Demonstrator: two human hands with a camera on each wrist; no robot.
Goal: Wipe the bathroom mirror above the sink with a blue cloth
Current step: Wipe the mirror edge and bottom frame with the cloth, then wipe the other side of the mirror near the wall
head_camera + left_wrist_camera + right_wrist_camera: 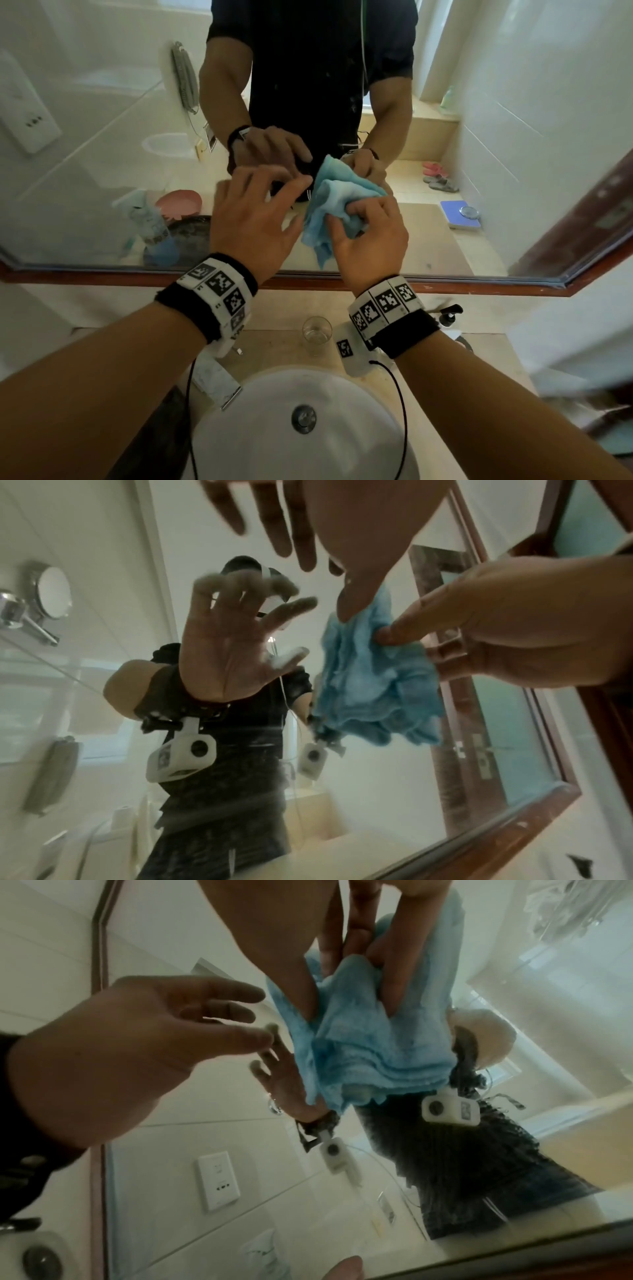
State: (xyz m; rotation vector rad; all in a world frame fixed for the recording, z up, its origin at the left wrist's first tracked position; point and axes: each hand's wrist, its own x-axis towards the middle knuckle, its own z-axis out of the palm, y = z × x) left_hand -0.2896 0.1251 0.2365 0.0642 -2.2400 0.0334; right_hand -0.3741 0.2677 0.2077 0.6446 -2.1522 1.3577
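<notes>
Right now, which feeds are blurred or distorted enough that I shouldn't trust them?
Head view: sharpest, but wide-angle bends the mirror frame, and the left hand smears slightly. Left wrist view: hazy and dim, near fingers blurred. Right wrist view: blue cloth readable, right hand gripping it backlit and dark.

A glass [317, 330] is seen on the counter [274, 346] behind the basin [342, 411], with a black pump dispenser [450, 313] set further right. Reflected in the glass above are a spray bottle [152, 228], a pink bowl [180, 202], a wall phone [185, 77], pink slippers [435, 168] and a blue scale [460, 214]. A socket plate [218, 1180] is shown on the tiled wall.
</notes>
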